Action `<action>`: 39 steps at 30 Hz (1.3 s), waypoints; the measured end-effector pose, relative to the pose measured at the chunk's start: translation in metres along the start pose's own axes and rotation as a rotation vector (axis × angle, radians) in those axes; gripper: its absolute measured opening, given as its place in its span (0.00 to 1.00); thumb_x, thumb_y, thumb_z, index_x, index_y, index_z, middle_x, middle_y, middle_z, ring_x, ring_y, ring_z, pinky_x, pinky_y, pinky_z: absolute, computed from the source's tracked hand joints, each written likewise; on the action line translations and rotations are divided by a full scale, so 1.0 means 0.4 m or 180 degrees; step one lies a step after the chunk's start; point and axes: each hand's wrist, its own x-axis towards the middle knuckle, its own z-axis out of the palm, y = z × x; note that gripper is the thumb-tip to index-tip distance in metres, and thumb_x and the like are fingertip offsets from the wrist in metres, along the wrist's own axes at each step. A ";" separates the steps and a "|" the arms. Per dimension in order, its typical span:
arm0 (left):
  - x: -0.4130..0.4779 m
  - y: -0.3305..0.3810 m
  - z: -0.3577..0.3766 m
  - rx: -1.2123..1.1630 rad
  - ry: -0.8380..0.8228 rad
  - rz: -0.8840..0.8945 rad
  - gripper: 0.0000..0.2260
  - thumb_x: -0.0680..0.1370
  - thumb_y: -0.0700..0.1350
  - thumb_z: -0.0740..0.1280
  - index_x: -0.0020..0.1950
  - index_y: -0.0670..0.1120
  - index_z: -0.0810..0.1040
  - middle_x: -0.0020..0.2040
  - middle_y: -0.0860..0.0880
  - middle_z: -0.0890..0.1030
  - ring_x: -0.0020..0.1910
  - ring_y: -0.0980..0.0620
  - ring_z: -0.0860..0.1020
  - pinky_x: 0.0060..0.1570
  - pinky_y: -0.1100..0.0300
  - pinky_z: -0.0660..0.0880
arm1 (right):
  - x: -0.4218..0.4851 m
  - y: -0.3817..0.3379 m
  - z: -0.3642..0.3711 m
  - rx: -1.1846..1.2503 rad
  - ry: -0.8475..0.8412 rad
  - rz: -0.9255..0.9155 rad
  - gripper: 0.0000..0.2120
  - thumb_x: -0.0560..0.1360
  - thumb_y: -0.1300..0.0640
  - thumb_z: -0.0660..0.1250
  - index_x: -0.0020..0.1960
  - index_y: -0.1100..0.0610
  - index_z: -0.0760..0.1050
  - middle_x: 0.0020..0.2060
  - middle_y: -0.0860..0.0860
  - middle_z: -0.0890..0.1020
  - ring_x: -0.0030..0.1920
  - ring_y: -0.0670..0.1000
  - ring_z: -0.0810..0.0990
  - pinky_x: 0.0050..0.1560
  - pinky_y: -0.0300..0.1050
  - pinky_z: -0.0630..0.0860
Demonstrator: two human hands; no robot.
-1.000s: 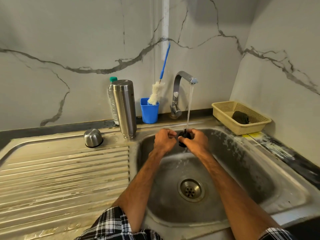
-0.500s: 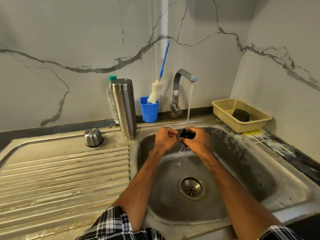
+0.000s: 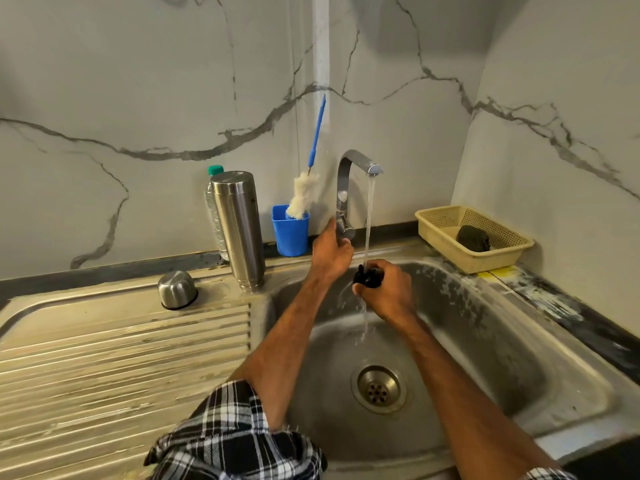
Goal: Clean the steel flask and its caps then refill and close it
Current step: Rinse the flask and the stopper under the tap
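— Right, hands first?
— Left hand: raised to the tap, thumb against the column, fingers curled round the tap lever. Right hand: over the sink, fingers wrapped round the black cap, which sits directly under the water stream.
— Flask?
— Steel flask: upright on the sink's left rim, at the corner of the drainboard. I cannot tell which end is up. Steel cap: dome upward on the drainboard, near the flask but apart from it.
— Remainder?
— Plastic bottle, green top, just behind the flask. Blue cup beside the tap, bottle brush leaning in it, handle up. Basket on the right counter, dark scrubber inside. Drain in the basin floor, water running towards it.
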 end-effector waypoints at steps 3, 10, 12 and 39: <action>0.029 0.005 0.007 0.0181 -0.0220 0.0094 0.32 0.79 0.30 0.62 0.81 0.47 0.58 0.70 0.45 0.72 0.65 0.47 0.75 0.65 0.51 0.76 | -0.001 -0.007 0.003 -0.0020 -0.0008 -0.0014 0.19 0.72 0.58 0.78 0.61 0.54 0.79 0.53 0.50 0.84 0.48 0.43 0.78 0.50 0.35 0.72; 0.052 0.000 0.016 0.0245 -0.0431 0.0108 0.36 0.78 0.28 0.62 0.83 0.47 0.55 0.79 0.45 0.65 0.75 0.46 0.69 0.69 0.57 0.69 | 0.003 -0.001 -0.004 0.0029 -0.0003 0.0006 0.17 0.71 0.58 0.77 0.59 0.53 0.80 0.52 0.49 0.84 0.48 0.44 0.79 0.49 0.37 0.73; 0.064 0.006 0.019 0.0366 -0.0578 0.0128 0.36 0.78 0.29 0.62 0.83 0.48 0.55 0.80 0.45 0.62 0.76 0.45 0.67 0.73 0.51 0.69 | 0.004 0.002 -0.003 0.0077 -0.0015 0.0013 0.16 0.72 0.58 0.77 0.58 0.53 0.80 0.50 0.48 0.84 0.47 0.44 0.79 0.48 0.35 0.73; -0.217 -0.109 -0.029 0.0371 -0.0464 0.0292 0.18 0.79 0.43 0.72 0.69 0.45 0.78 0.60 0.49 0.84 0.54 0.59 0.80 0.56 0.67 0.76 | -0.006 -0.018 -0.051 0.2217 -0.1655 0.1427 0.21 0.78 0.46 0.69 0.57 0.64 0.76 0.39 0.60 0.84 0.32 0.52 0.81 0.25 0.37 0.75</action>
